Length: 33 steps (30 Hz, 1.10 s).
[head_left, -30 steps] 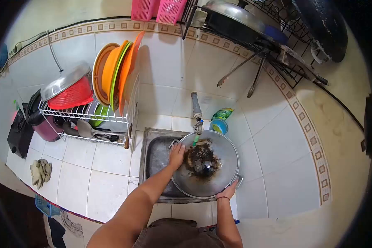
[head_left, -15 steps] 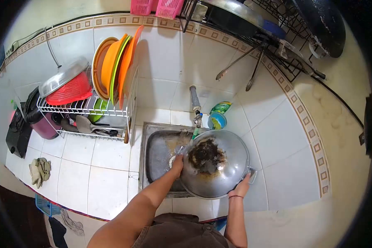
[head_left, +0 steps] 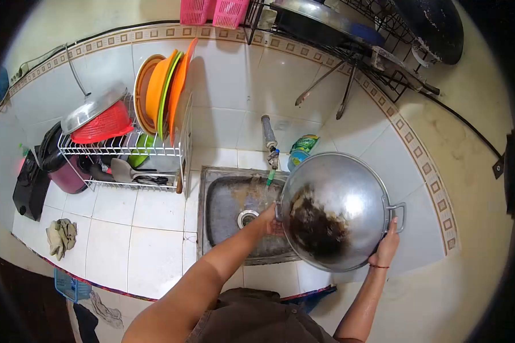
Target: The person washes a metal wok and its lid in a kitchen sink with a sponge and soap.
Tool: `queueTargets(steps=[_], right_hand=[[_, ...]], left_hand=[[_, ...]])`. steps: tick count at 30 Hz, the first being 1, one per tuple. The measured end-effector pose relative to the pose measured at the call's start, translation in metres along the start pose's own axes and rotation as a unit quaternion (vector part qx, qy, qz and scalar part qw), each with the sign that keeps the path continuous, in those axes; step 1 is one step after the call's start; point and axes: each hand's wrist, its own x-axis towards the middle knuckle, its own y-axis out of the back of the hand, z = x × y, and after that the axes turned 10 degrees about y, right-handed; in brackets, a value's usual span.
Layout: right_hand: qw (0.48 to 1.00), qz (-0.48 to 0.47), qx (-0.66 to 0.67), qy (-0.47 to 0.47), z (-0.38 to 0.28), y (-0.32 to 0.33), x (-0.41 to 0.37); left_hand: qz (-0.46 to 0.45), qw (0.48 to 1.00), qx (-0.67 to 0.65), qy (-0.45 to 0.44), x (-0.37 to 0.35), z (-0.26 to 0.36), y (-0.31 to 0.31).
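A large metal wok with a dark, burnt patch is held over the right side of the sink and the counter beside it. My left hand is closed at its left edge, by the handle, with some fingers hidden. At the opposite side, my right hand grips the rim just below the right loop handle. Behind the sink is a tap with a green nozzle, and the wok partly covers a blue tub.
A white dish rack with plates, a red basket and utensils stands left of the sink. A crumpled cloth lies on the tiled counter. Overhead at the right, a black rack carries pans, with tongs-like legs hanging down.
Both hands have moved the wok to the right, away from the sink's drain. Its dark patch has turned lower, towards me. More of the basin now shows.
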Motion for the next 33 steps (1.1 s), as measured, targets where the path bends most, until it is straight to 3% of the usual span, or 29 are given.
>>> queueTargets(steps=[3,4,7,8,12,15,16,18,21,22,24,26,28,31,33], right_hand=[[0.997,-0.016,0.045,0.065,0.002,0.004,0.001],[0.995,-0.019,0.048,0.087,0.039,0.022,0.021],[0.985,-0.106,-0.073,0.113,0.075,0.028,0.025],[0.965,-0.127,-0.197,0.121,0.087,0.029,0.024],[0.974,-0.221,0.041,-0.026,0.127,-0.002,0.019],[0.919,-0.278,0.113,-0.255,0.168,-0.009,0.023],[0.897,-0.304,0.140,-0.288,0.148,-0.027,0.010],[0.870,-0.326,0.144,-0.342,0.188,-0.040,0.021],[0.853,-0.325,0.165,-0.372,0.209,-0.062,0.028],[0.850,-0.317,0.170,-0.384,0.225,-0.069,0.036],[0.832,-0.266,0.241,-0.423,0.228,-0.085,0.036],[0.760,-0.337,0.400,-0.386,0.268,-0.087,0.043],[0.851,-0.134,0.355,-0.362,0.389,-0.081,0.062],[0.834,-0.050,0.396,-0.381,0.273,-0.117,0.012],[0.918,-0.080,0.223,-0.318,0.278,-0.127,0.001]], left_hand=[[-0.018,0.999,-0.048,0.006,-0.022,0.007,-0.002],[0.000,0.999,-0.038,-0.025,-0.029,0.009,-0.001],[-0.071,0.992,-0.050,-0.093,-0.041,0.014,0.029],[-0.094,0.987,-0.054,-0.115,-0.046,0.015,0.040],[-0.041,0.969,-0.123,-0.208,-0.073,0.008,0.079],[0.034,0.941,-0.102,-0.320,-0.088,0.003,0.099],[0.037,0.924,-0.105,-0.367,-0.087,0.003,0.110],[0.071,0.888,-0.111,-0.440,-0.098,0.000,0.108],[-0.056,0.926,-0.152,-0.342,-0.099,0.007,0.150],[-0.113,0.933,-0.207,-0.272,-0.102,0.011,0.161],[-0.054,0.905,-0.225,-0.358,-0.098,0.005,0.169],[0.010,0.864,-0.220,-0.453,-0.123,-0.006,0.136],[0.023,0.838,-0.246,-0.486,-0.117,-0.012,0.143],[0.063,0.802,-0.239,-0.544,-0.119,-0.019,0.134],[0.061,0.786,-0.243,-0.565,-0.122,-0.025,0.133]])
